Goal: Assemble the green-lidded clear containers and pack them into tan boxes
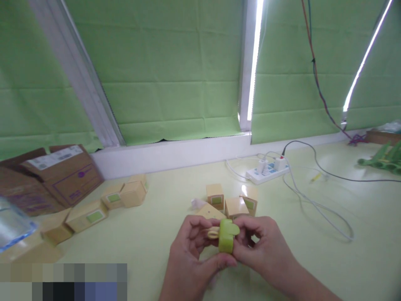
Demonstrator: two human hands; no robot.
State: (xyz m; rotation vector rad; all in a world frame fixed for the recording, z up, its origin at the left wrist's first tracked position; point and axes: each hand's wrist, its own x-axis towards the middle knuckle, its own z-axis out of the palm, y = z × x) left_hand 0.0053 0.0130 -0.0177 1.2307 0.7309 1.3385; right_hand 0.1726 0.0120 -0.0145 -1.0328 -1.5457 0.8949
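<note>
A small lime-green plastic piece with a rounded flap is held up between both hands, above the pale table. From its left side sticks out a beige looped cord. My left hand grips it from the left, with the thumb along the bottom and the fingers behind. On the right, the thumb and fingers of my right hand pinch the piece by its edge. Just beyond the hands stand small tan boxes with green labels, among them an upright one and one lying nearer.
More tan boxes line the left side, by an open brown carton and a clear plastic bag. At the back, a white power strip has plugs in it. Its white cable loops across the right side. Green objects lie far right.
</note>
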